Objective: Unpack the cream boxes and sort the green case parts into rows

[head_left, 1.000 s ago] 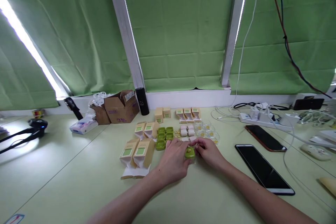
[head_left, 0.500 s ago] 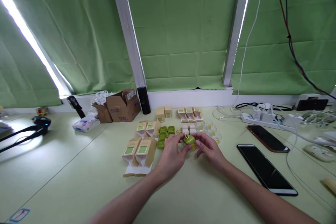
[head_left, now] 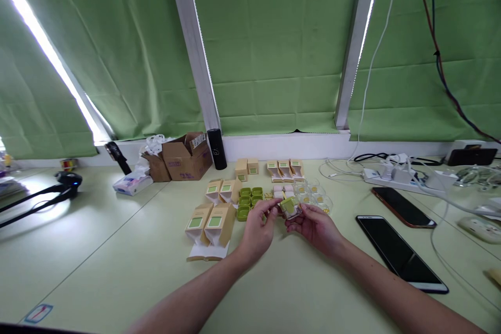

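A small case with a green top and clear lower part (head_left: 289, 207) is held up above the table between my hands. My right hand (head_left: 321, 229) grips its right side with thumb and fingers. My left hand (head_left: 258, 232) has its fingers pinched at the case's left edge, near a yellow strap or loop. Just behind are several green square cups (head_left: 245, 201), pale pink blocks (head_left: 283, 188) and clear round containers (head_left: 312, 191) with yellow bits inside. Open kraft boxes (head_left: 219, 222) with green labels stand left of my left hand.
More kraft boxes (head_left: 285, 169) stand farther back. Two phones (head_left: 399, 250) lie at the right, near a power strip (head_left: 391, 180) with cables. A brown carton (head_left: 187, 159), a black cylinder (head_left: 216, 149) and a tissue pack (head_left: 133, 183) are at the back left.
The case has turned in my hands, so its clear part now faces me. My right hand has shifted slightly and holds it from the right; the view has moved a little.
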`<state>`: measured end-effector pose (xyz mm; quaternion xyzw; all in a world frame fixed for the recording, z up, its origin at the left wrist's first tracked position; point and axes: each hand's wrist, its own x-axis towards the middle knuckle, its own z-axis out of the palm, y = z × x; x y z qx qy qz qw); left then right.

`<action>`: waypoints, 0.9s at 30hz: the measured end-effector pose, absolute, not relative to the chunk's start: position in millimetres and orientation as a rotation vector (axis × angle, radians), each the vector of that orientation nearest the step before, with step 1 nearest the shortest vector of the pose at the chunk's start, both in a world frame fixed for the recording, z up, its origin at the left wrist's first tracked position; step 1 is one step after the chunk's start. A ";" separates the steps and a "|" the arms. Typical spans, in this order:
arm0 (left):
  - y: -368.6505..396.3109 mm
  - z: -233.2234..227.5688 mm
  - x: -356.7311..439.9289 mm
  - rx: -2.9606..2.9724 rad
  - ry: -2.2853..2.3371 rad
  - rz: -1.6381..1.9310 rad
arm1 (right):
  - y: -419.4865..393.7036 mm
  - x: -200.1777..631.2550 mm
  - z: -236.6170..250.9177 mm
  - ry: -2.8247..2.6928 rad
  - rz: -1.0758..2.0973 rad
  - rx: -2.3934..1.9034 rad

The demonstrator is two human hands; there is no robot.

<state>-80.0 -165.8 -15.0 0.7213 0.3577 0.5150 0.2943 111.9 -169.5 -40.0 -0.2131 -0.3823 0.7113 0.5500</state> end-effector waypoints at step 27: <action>-166.6 -19.4 -78.0 1.852 1.007 1.392 | -178.2 108.3 -27.2 -0.937 1.573 -0.592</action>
